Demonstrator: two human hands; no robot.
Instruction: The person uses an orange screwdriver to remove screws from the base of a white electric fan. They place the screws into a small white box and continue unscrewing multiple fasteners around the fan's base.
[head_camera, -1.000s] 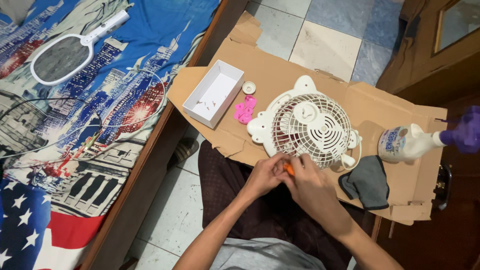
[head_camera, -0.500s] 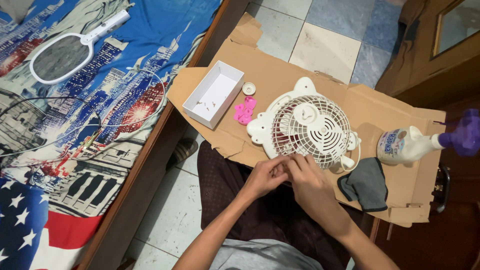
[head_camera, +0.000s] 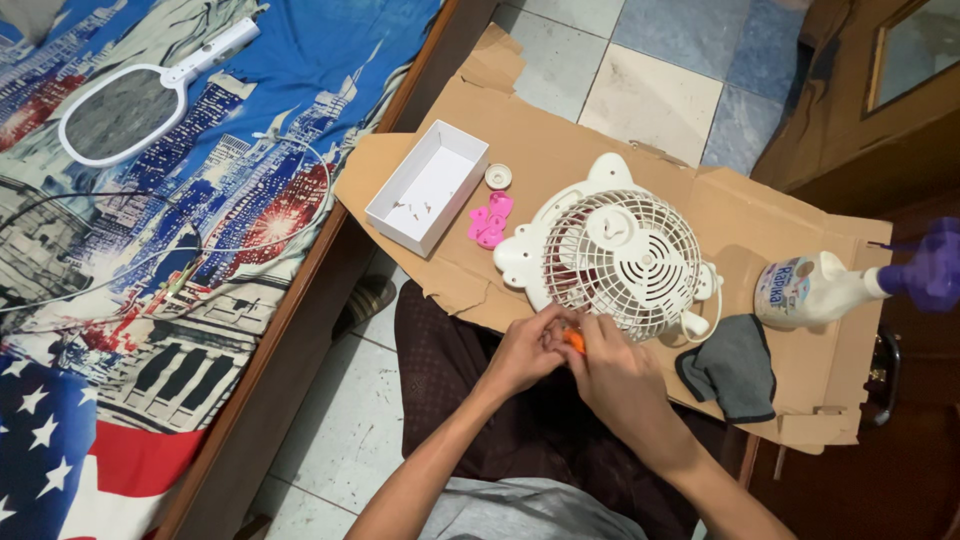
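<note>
1. While a white fan (head_camera: 622, 255) lies grille-up on flattened cardboard (head_camera: 560, 130) across the lap, both hands are pressed together at its near rim.
2. A small orange object (head_camera: 574, 341) is pinched between the left hand (head_camera: 522, 352) and the right hand (head_camera: 620, 378); the fingers of both are curled narrow around it, and what it is cannot be told.
3. Beside the fan are laid a pink part (head_camera: 489, 221), a white cap (head_camera: 498, 176) and an open white box (head_camera: 428, 186) holding small bits, so some pieces are judged to be off.
4. The grille is still seen in place.
5. A grey cloth (head_camera: 735, 365) and a spray bottle (head_camera: 820, 288) lie untouched to the right.
</note>
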